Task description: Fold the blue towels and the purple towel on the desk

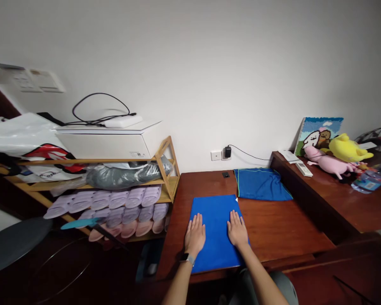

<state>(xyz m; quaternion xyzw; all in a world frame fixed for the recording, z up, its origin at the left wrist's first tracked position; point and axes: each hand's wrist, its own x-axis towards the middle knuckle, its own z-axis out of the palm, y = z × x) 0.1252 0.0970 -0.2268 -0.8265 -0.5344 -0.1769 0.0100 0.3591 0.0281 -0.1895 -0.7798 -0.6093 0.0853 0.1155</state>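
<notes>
A flat bright blue sheet [216,216] lies on the reddish wooden desk [273,228] in front of me. My left hand [195,235] rests palm down on its left part, fingers together and pointing away. A watch is on that wrist. My right hand [237,229] lies palm down on the sheet's right part. Neither hand grips anything. Behind the sheet, a folded darker blue cloth with a green edge [260,184] lies flat on the desk.
A wooden rack [168,169] with rows of pale slippers, a white box and cables stands at the left. A raised side desk [346,195] at the right carries plush toys, a remote, a bottle and a picture. A charger is plugged into the wall socket [227,151].
</notes>
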